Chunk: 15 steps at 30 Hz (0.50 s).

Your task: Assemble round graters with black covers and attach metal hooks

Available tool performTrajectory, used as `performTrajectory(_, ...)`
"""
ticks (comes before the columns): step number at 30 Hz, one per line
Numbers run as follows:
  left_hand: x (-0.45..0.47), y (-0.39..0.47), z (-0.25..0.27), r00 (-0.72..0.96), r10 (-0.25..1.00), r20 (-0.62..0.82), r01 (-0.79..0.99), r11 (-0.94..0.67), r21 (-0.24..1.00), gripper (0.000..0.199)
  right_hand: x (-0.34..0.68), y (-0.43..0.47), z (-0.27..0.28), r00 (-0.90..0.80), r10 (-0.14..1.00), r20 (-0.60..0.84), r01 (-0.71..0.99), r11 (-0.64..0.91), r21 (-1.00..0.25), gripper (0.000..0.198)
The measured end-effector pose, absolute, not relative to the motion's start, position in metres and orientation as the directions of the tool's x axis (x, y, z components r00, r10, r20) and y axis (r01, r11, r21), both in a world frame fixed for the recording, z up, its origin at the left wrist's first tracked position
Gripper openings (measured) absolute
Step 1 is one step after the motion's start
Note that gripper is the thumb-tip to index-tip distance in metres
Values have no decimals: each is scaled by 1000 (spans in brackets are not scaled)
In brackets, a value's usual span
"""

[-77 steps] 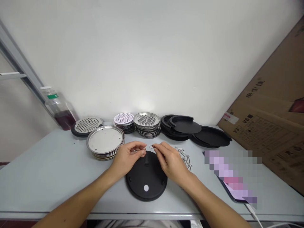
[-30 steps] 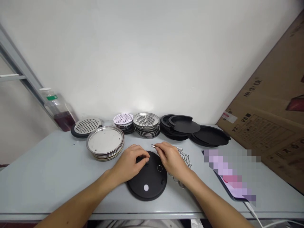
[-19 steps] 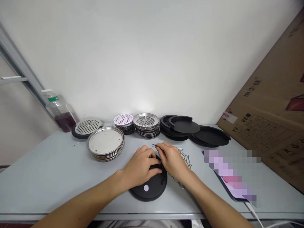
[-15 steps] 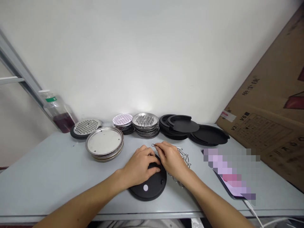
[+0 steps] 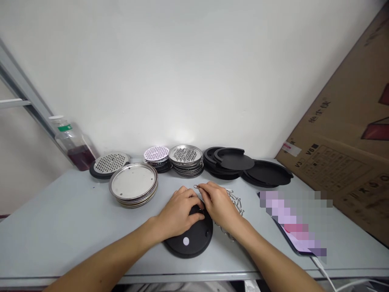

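A black round disc (image 5: 190, 246) with a white dot and a small dark peg lies at the table's front. My left hand (image 5: 180, 213) bends over its upper part, fingers curled and thumb resting on the disc; what lies under the fingertips is partly hidden. Just right of it, my right hand (image 5: 219, 202) pinches a small metal wire clip (image 5: 196, 186), whose looped end sticks out past the fingertips. More wire clips (image 5: 238, 201) lie on the table beneath and beside my right hand, some of them hidden by it.
Metal discs (image 5: 133, 181) are stacked at left, behind a perforated grater disc (image 5: 112, 163). Spiked grater plates (image 5: 186, 155), a pale perforated disc (image 5: 156, 153) and black round trays (image 5: 235, 159) line the wall. A phone (image 5: 291, 227), jar (image 5: 80, 156) and cardboard box (image 5: 340, 154) stand around.
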<state>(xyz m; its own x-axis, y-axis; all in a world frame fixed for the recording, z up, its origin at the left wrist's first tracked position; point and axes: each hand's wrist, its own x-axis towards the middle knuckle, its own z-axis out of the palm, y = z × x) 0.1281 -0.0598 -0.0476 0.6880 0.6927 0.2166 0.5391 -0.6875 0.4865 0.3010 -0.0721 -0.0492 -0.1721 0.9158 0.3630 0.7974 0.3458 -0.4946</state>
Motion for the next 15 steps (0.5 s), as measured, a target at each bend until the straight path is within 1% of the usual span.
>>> performTrajectory(3,127,-60,-46,660,718,221,561,-667,490,20,301,-72,-50,-182,906,382,786,367,-497,27)
performTrajectory(7,125,-58,-47,670,714,202,543,-657,522,16,301,-72,-52,-188,899,396,786,379,-488,26)
performTrajectory(11,125,-57,-48,650,735,192,537,-623,569,15,301,-72,-53,-187,899,397,784,380,-491,26)
performTrajectory(13,125,-59,-47,632,750,193,518,-595,614,13,301,-72,-52,-185,899,397,783,379,-492,27)
performTrajectory(15,122,-61,-45,604,778,174,478,-528,702,11,302,-72,-52,-188,897,399,781,383,-494,27)
